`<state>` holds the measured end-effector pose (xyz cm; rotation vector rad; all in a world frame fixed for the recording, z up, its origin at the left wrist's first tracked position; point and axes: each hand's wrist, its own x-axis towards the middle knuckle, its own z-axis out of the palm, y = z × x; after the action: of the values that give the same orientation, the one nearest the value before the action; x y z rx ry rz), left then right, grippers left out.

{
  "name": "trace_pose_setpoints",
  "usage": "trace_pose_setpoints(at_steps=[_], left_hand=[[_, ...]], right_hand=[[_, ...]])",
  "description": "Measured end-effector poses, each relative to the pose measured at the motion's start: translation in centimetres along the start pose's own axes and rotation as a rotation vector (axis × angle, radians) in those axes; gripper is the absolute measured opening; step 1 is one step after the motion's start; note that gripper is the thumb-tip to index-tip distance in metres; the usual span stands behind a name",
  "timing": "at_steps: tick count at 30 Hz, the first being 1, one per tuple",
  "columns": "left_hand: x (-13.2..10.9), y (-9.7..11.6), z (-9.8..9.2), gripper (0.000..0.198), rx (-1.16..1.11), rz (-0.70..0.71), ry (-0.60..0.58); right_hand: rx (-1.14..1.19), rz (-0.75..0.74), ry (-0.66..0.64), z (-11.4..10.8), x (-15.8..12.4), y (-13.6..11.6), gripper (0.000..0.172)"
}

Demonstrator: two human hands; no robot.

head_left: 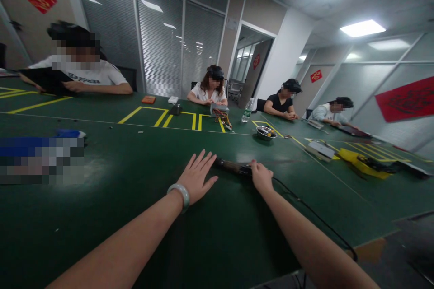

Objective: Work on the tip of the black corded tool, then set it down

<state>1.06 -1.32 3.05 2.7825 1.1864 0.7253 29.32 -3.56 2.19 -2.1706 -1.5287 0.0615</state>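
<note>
A black, roughly cylindrical corded device (232,167) lies along the green tabletop in front of me; its exact kind is not clear. My right hand (261,177) is closed around its right end, with the thumb on top. From that end a black cable (315,214) runs to the right and down towards the table's near edge. Fingers outstretched, my left hand (198,176) is held palm down by the device's left end. Whether it touches the table cannot be made out. A pale bangle (179,195) circles my left wrist.
Across the green table (142,167) are a metal bowl (266,133) of small parts, a water bottle (247,111), a grey box with wires (219,109), a white box (320,150) and a yellow container (364,163). Several people sit along the far side.
</note>
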Motion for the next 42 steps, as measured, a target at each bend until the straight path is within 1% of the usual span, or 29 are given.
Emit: trace_pose_setpoints(at_steps=[3,5,7,9,10,12,13,16,18,21,24,28,31,35,39,42], left_hand=[[-0.1,-0.1,-0.1,0.063,0.022,0.033,0.022],[-0.2,-0.7,0.1,0.063,0.027,0.011,0.040],[-0.3,-1.4,0.2,0.061,0.017,-0.048,0.050],[-0.3,-2.1,0.1,0.060,0.006,-0.102,0.049],[-0.2,-2.3,0.1,0.059,0.003,-0.114,0.042],[-0.1,-2.5,0.0,0.061,-0.001,-0.116,0.015],[-0.1,-2.5,-0.1,0.061,-0.003,-0.112,-0.001],[-0.1,-2.5,-0.2,0.059,-0.008,-0.085,-0.052],[-0.1,-2.4,-0.3,0.057,0.001,-0.074,-0.073],[-0.1,-2.5,-0.3,0.054,0.007,-0.079,-0.100],[-0.1,-2.5,-0.5,0.049,-0.007,-0.080,-0.104],[-0.2,-2.5,-0.9,0.045,-0.034,-0.037,-0.106],[-0.4,-2.3,-1.3,0.044,-0.042,-0.028,-0.121],[-0.5,-2.0,-1.6,0.044,-0.050,-0.045,-0.153],[-0.4,-1.8,-1.6,0.047,-0.025,-0.049,-0.144],[-0.4,-1.8,-1.5,0.049,-0.005,-0.054,-0.152]], right_hand=[[0.067,-0.191,-0.081,3.3,-1.2,-7.7,0.064],[0.096,-0.323,-0.131,5.1,-2.2,-11.5,0.058],[0.139,-0.461,-0.163,6.1,-2.9,-13.8,0.049],[0.206,-0.543,-0.153,6.2,-3.4,-14.5,0.043],[0.232,-0.550,-0.131,6.0,-3.6,-14.2,0.041],[0.226,-0.495,-0.075,5.1,-4.1,-13.1,0.042],[0.187,-0.442,-0.047,4.7,-4.4,-12.4,0.045],[-0.007,-0.262,0.015,3.7,-5.6,-10.1,0.062],[-0.106,-0.197,0.023,3.6,-6.3,-9.0,0.064],[-0.148,-0.216,0.026,3.8,-6.3,-8.2,0.054],[-0.115,-0.265,0.018,3.6,-4.5,-7.5,0.049],[-0.044,-0.306,-0.065,2.4,-1.4,-6.2,0.050],[0.047,-0.349,-0.115,1.8,0.1,-5.3,0.054],[0.138,-0.345,-0.123,1.8,0.6,-4.6,0.065],[0.309,-0.334,-0.110,2.2,0.7,-4.3,0.063],[0.409,-0.315,-0.126,2.4,0.8,-4.3,0.062]])
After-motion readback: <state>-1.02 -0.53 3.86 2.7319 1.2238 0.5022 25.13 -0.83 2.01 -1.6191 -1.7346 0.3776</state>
